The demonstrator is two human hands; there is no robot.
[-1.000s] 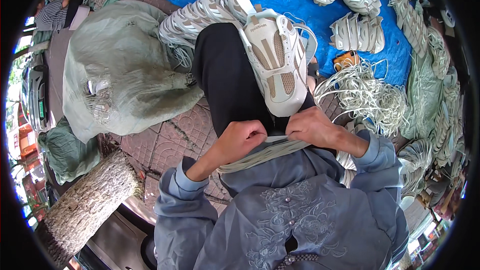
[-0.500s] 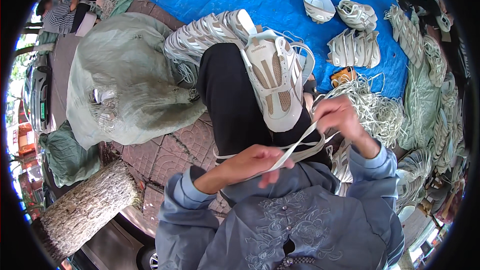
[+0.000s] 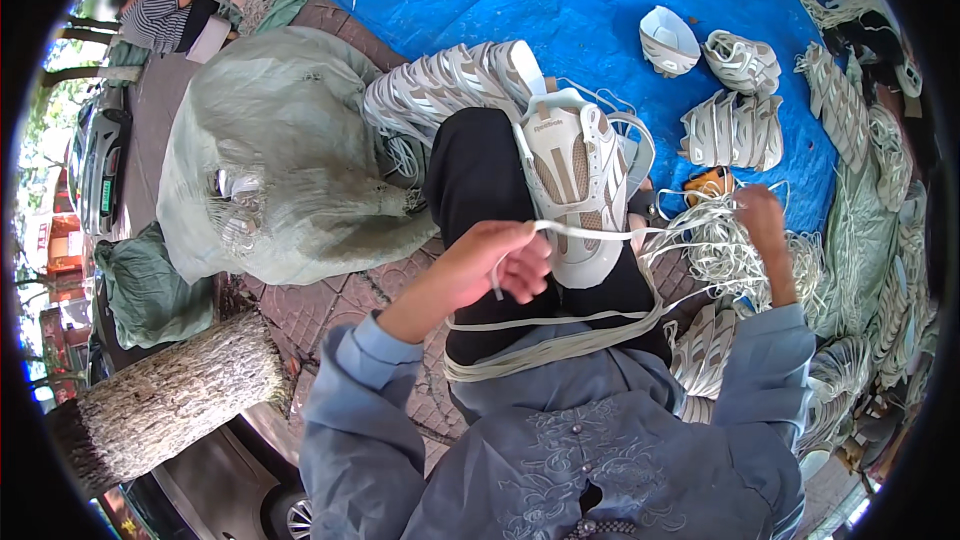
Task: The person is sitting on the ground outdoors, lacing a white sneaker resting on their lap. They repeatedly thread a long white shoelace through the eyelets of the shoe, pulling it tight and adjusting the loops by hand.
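A white-and-beige shoe upper (image 3: 562,175) lies across my thighs, its toe end towards me. My left hand (image 3: 497,265) is over my lap just left of the toe. Its thumb and forefinger pinch a flat white shoelace (image 3: 590,234), and a short end hangs below the fingers. The shoelace stretches right, across the toe, towards my right hand (image 3: 765,230). That hand is closed beside a tangled heap of white laces (image 3: 722,245), with strands running up to its fingers. A bundle of laces (image 3: 540,352) loops round my lap.
Stacked shoe uppers (image 3: 455,90) lie beyond my left knee, by a bulging pale sack (image 3: 275,160). More uppers (image 3: 735,130) rest on a blue tarp (image 3: 560,0). A tree trunk (image 3: 180,395) stands at left. Another person (image 3: 160,20) sits far left.
My hands have moved apart: the left forward beside the shoe's toe, the right outward to the lace heap. The shoelace between them now spans the toe. The whole view has shifted slightly.
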